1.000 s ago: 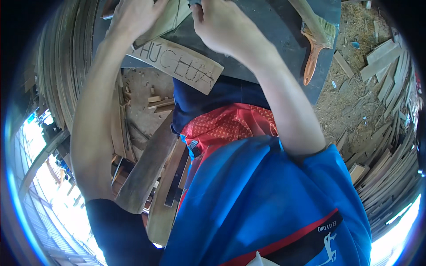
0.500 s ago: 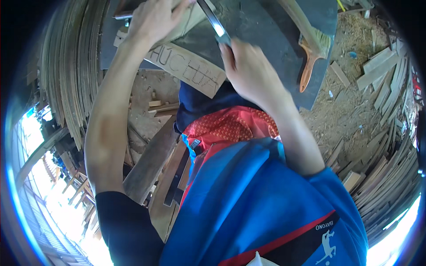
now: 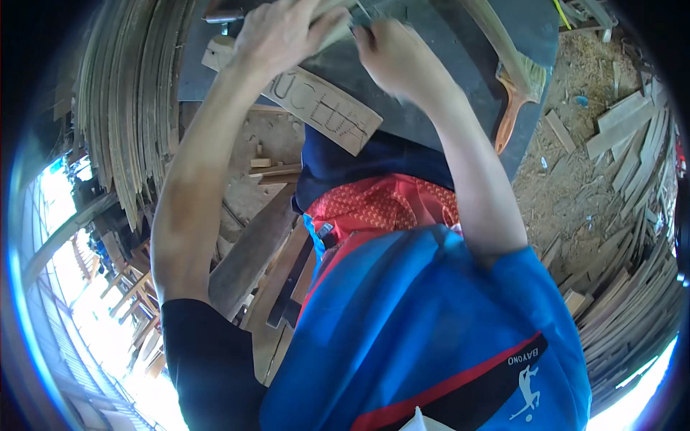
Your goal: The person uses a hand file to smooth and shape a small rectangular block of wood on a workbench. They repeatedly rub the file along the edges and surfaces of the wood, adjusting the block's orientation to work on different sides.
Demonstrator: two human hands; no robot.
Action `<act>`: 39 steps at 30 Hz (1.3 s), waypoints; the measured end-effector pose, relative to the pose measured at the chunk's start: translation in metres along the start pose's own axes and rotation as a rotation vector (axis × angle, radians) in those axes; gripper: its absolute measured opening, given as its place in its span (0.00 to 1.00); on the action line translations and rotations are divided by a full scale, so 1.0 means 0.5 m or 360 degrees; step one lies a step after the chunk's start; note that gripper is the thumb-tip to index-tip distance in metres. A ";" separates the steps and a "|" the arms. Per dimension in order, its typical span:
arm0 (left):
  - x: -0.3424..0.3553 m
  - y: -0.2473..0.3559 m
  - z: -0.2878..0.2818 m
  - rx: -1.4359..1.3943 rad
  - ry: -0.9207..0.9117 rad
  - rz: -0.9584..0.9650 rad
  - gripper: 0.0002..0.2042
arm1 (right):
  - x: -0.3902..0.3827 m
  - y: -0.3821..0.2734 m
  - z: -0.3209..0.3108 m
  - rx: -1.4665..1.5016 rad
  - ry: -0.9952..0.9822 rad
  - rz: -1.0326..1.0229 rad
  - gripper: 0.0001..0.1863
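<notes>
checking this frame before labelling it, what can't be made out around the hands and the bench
- Head view: the left hand covers the pale strip it grips; the top edge cuts off its fingertips.
- Head view: the thin tool under the right hand is mostly hidden, so its kind is unclear.
- Head view: the brush head is partly covered by a curved slat.
- Head view: the dark bench top runs past the top edge.

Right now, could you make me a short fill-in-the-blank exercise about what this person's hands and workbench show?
1. The wooden board lying on the dark bench has ____ carved into it.
2. The brush on the bench has an ____ handle.
3. The left hand and right hand work near the picture's ____ edge.

Missing words: letters; orange; top
</notes>
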State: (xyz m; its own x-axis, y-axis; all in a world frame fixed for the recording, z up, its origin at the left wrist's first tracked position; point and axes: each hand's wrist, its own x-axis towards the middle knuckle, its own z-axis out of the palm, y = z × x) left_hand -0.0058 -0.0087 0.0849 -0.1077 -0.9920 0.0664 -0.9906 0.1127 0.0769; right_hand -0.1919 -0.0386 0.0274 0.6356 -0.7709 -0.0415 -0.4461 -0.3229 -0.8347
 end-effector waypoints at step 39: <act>0.015 -0.053 0.036 -0.0145 0.0004 -0.0196 0.44 | -0.136 0.001 -0.062 -0.0010 -0.0086 0.0182 0.18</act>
State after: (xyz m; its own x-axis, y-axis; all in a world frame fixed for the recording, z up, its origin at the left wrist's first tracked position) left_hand 0.0184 -0.0201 0.0656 0.0147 -0.9985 0.0534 -0.9847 -0.0052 0.1744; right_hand -0.2550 -0.0035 0.0469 0.6134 -0.7721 -0.1660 -0.5215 -0.2381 -0.8193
